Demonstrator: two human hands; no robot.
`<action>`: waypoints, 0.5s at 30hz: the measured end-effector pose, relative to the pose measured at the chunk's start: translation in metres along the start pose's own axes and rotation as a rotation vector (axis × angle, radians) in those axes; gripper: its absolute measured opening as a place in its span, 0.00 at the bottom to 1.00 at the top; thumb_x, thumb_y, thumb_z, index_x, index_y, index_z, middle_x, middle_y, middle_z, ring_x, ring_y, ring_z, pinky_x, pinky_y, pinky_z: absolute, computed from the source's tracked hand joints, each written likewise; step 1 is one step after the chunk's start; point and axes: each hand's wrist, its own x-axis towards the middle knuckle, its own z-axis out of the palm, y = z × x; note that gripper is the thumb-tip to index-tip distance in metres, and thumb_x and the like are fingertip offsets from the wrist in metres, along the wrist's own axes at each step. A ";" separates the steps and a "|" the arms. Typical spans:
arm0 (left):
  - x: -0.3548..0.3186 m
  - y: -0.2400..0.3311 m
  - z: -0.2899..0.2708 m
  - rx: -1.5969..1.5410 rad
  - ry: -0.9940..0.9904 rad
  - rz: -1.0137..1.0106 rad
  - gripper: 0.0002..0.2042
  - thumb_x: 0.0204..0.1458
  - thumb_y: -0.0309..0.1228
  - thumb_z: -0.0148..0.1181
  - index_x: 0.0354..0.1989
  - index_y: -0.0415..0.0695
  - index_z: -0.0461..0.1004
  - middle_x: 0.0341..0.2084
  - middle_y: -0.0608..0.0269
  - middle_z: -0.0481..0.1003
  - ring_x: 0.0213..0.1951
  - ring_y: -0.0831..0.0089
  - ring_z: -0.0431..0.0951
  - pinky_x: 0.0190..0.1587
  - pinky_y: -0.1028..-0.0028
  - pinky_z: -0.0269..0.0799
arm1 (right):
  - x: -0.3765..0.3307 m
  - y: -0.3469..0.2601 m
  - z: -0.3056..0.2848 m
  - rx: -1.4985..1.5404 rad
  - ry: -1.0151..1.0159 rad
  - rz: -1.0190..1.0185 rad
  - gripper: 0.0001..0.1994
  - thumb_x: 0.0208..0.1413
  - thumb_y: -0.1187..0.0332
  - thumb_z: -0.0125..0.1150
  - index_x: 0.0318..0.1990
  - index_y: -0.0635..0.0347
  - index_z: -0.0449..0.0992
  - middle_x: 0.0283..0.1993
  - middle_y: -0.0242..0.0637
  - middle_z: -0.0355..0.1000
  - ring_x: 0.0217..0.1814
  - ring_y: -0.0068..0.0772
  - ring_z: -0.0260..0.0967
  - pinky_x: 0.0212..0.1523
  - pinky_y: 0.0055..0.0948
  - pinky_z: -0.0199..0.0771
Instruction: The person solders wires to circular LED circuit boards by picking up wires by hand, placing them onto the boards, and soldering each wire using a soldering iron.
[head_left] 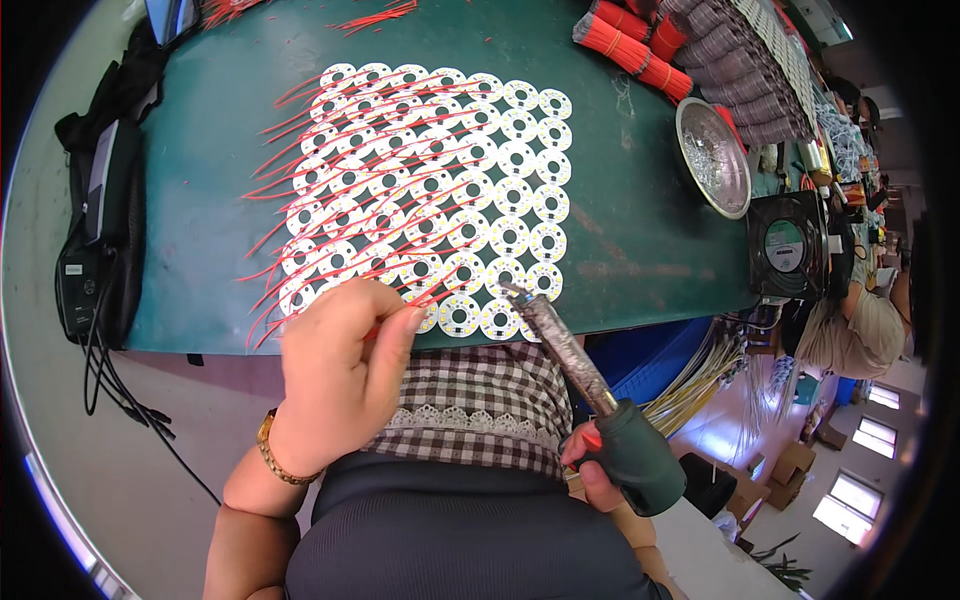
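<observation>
Ring-shaped white LED circuit boards [510, 249] lie in close rows on a green work surface, and thin red wires cross many of them. My left hand [345, 365] is closed at the near edge of the rows, thumb and forefinger pinching red wire [436, 297] that reaches over the boards. My right hand [598, 478] grips a soldering iron [572, 358] by its dark green handle. Its tip points up and left, over the boards in the near right corner; whether it touches one I cannot tell. The palm of my left hand is hidden.
A metal bowl [740, 185] stands at the right, beside a square black fan [787, 245]. Bundles of red wires [630, 50] lie at the far right. A black device [88, 290] with cables sits along the left edge. Another person [860, 335] is at far right.
</observation>
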 end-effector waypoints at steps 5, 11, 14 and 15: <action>-0.004 -0.005 0.008 0.207 -0.070 0.042 0.08 0.52 0.25 0.66 0.26 0.43 0.72 0.15 0.63 0.70 0.19 0.64 0.70 0.21 0.68 0.61 | -0.018 0.023 -0.002 -0.223 -0.140 -0.180 0.20 0.60 0.73 0.56 0.59 0.61 0.64 0.41 0.38 0.68 0.42 0.31 0.70 0.45 0.33 0.74; -0.008 -0.003 0.017 0.154 0.006 -0.018 0.08 0.52 0.26 0.66 0.26 0.44 0.71 0.14 0.65 0.68 0.18 0.67 0.69 0.21 0.67 0.61 | -0.017 0.017 0.002 -0.233 -0.130 -0.185 0.19 0.59 0.71 0.60 0.57 0.60 0.67 0.43 0.37 0.69 0.43 0.32 0.69 0.46 0.35 0.73; -0.009 -0.004 0.017 0.199 -0.003 0.018 0.08 0.52 0.27 0.66 0.26 0.44 0.71 0.14 0.64 0.68 0.18 0.65 0.70 0.21 0.66 0.61 | -0.015 0.013 0.002 -0.200 -0.142 -0.142 0.18 0.59 0.70 0.60 0.55 0.60 0.68 0.43 0.36 0.69 0.43 0.32 0.69 0.46 0.35 0.73; -0.008 -0.005 0.017 0.196 -0.005 0.021 0.08 0.52 0.27 0.66 0.26 0.44 0.71 0.14 0.64 0.68 0.18 0.65 0.70 0.21 0.66 0.61 | -0.016 0.014 0.003 -0.202 -0.138 -0.140 0.18 0.59 0.70 0.60 0.55 0.60 0.68 0.43 0.36 0.69 0.43 0.32 0.69 0.46 0.35 0.73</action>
